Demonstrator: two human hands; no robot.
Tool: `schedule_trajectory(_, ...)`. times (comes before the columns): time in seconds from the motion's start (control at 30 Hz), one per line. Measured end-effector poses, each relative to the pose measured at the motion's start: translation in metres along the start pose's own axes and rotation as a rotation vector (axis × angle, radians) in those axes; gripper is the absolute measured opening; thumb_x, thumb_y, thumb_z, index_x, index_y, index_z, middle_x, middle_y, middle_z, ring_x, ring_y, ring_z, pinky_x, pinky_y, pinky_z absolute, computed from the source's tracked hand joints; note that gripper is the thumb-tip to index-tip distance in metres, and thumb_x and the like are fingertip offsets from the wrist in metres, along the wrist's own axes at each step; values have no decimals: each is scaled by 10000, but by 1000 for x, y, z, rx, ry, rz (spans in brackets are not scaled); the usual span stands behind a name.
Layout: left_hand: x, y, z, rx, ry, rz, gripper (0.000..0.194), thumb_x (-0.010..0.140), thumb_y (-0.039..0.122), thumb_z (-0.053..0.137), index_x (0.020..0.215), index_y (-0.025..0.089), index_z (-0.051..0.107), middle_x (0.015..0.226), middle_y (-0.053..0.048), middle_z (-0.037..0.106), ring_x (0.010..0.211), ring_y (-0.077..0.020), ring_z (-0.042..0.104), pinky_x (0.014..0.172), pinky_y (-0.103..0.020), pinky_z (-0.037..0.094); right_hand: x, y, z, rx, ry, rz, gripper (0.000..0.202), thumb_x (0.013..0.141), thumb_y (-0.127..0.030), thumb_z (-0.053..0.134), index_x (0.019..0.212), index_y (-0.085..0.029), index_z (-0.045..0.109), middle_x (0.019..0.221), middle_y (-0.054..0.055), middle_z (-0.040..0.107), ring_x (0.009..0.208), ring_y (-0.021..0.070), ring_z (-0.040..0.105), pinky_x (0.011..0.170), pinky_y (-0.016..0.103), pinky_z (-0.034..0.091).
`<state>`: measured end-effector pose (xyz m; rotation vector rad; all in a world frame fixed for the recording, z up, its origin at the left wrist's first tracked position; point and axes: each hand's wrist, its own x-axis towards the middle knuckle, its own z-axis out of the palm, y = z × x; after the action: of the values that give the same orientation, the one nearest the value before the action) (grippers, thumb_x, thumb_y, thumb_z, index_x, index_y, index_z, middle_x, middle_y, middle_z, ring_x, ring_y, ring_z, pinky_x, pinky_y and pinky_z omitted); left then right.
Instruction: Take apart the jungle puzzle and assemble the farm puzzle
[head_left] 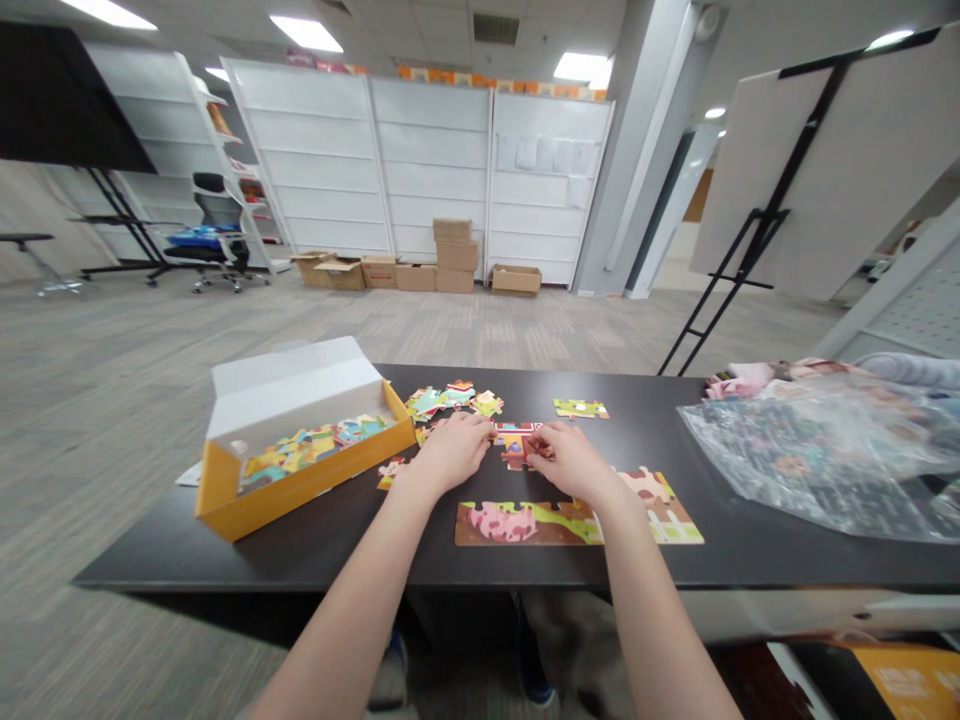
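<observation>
Red pieces (515,450): being gripped between left hand (457,447) and right hand (562,453), seemingly for steadiness; loose pieces (307,447) being contained in box (300,488), left.

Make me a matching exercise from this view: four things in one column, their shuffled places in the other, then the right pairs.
Things
1. Yellow box
2. Clear plastic bag
3. Puzzle strip with a pink pig
4. Separate green puzzle section

Places
A. Partly hidden by the right forearm
B. Beyond the right hand, toward the far edge
C. To the left of the left hand
D. On the right side of the table

Pairs: 1-C, 2-D, 3-A, 4-B
</observation>
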<state>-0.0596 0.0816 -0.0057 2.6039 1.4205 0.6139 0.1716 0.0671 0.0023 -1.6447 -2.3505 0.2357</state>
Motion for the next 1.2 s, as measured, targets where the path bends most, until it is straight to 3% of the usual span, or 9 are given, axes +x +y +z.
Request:
schedule_trajectory(0.27, -4, -1, 0, 20, 16, -75, 246, 957, 202, 513, 1094, 228, 716, 1115, -106, 666, 1051, -276, 639, 979, -421, 501, 1, 5, 5, 20, 16, -12, 95, 923, -288, 618, 931, -211, 673, 1081, 94, 661, 962, 217, 585, 866, 320, 420)
schedule_trajectory(0.6, -2, 5, -6, 82, -51, -76, 241, 975, 209, 497, 1101, 192, 701, 1124, -90, 702, 1096, -229, 652, 1000, -341, 499, 5, 9, 9, 35, 35, -22, 104, 925, -280, 600, 915, -211, 677, 1045, 96, 660, 943, 218, 590, 878, 339, 426)
schedule_trajectory(0.73, -1, 3, -18, 120, -49, -203, 240, 977, 248, 501, 1083, 216, 714, 1126, -75, 731, 1090, -237, 668, 972, -349, 514, 5, 9, 8, 37, 41, -23, 105, 925, -273, 594, 917, -209, 678, 1059, 106, 666, 976, 235, 585, 894, 354, 423)
schedule_trajectory(0.83, 2, -5, -23, 148, -25, -328, 272, 969, 192, 477, 1129, 179, 697, 1160, -99, 727, 1134, -239, 658, 999, -347, 502, 4, 9, 7, 49, 37, -17, 101, 920, -273, 602, 923, -209, 680, 1087, 110, 667, 995, 242, 582, 897, 355, 424)
schedule_trajectory(1.0, 4, -8, -16, 166, -31, -359, 284, 944, 145, 490, 1154, 108, 678, 1176, -163, 704, 1146, -267, 650, 1034, -376, 479, 3, 10, 7, 45, 24, -3, 100, 915, -274, 609, 945, -215, 684, 1102, 106, 667, 1001, 244, 580, 895, 352, 425)
schedule_trajectory(1.2, 0, -5, -12, 165, -50, -365, 275, 929, 196, 538, 1156, 131, 680, 1202, -156, 690, 1173, -271, 631, 1049, -382, 470, 2, 11, 6, 61, 16, -37, 100, 904, -261, 630, 968, -204, 682, 1121, 113, 666, 1056, 249, 581, 931, 363, 425)
